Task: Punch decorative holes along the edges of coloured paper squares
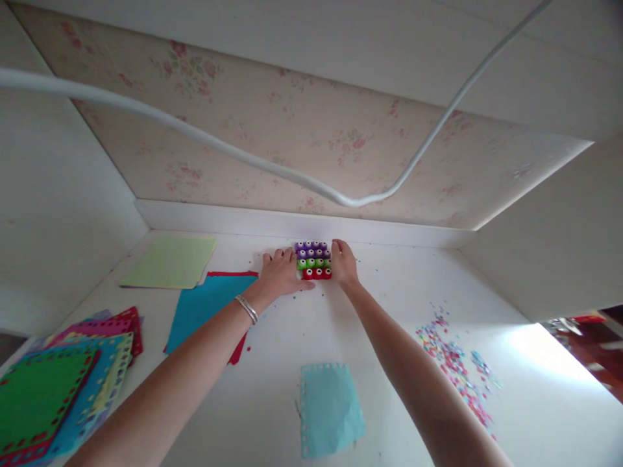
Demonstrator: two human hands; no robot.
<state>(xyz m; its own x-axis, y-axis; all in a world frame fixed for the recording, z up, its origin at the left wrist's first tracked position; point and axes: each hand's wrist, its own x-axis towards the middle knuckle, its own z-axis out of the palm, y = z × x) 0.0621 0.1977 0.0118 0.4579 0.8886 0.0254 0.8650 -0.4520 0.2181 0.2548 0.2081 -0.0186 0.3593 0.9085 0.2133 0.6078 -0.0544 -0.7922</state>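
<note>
Two hands [281, 271] [344, 263] flank eight purple punches [311, 253], four green [311, 264], three red [318, 275] visible

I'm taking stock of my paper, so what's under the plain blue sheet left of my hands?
Red paper shows along the top edge and at the lower right of the blue sheet. Anything else beneath is covered.

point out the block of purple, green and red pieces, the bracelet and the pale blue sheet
block of pieces [313, 263]: head view, green row
bracelet [247, 309]: head view, middle of band
pale blue sheet [331, 412]: head view, middle of face
</note>
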